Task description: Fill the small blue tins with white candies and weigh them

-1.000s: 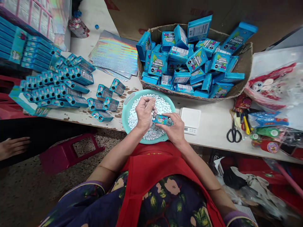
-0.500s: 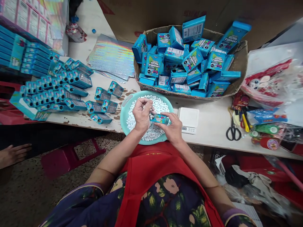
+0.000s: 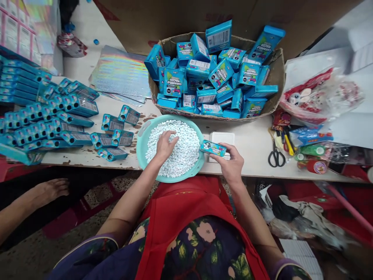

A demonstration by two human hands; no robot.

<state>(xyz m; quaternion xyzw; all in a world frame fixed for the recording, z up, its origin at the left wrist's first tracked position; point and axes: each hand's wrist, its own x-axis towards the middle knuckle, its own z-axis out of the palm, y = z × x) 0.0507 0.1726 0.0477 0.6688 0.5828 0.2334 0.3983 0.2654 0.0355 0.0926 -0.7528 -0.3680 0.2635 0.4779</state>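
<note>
My right hand (image 3: pixel 232 161) grips a small blue candy box (image 3: pixel 213 148), its printed face up. White candies show through the round window at the box's left end. Box and hand hover over a white digital scale (image 3: pixel 223 137), partly covering it. My left hand (image 3: pixel 166 146) is over the white candies (image 3: pixel 181 149) heaped in a round mint-green basin (image 3: pixel 142 149). Its fingers are curved and apart from the thumb, with nothing visible between them.
Behind the basin, a cut-down carton (image 3: pixel 282 77) holds several blue boxes. More boxes (image 3: pixel 72 105) stand in rows at the left, near shiny foil sheets (image 3: pixel 119 74). Black scissors (image 3: pixel 276 156) and plastic-wrapped goods (image 3: pixel 309 97) lie right. Another person's hand (image 3: pixel 52 190) shows lower left.
My right hand has carried the candy box rightward, from above the basin to over the scale. My left hand has come away from the box and lowered toward the candies, its fingers opening.
</note>
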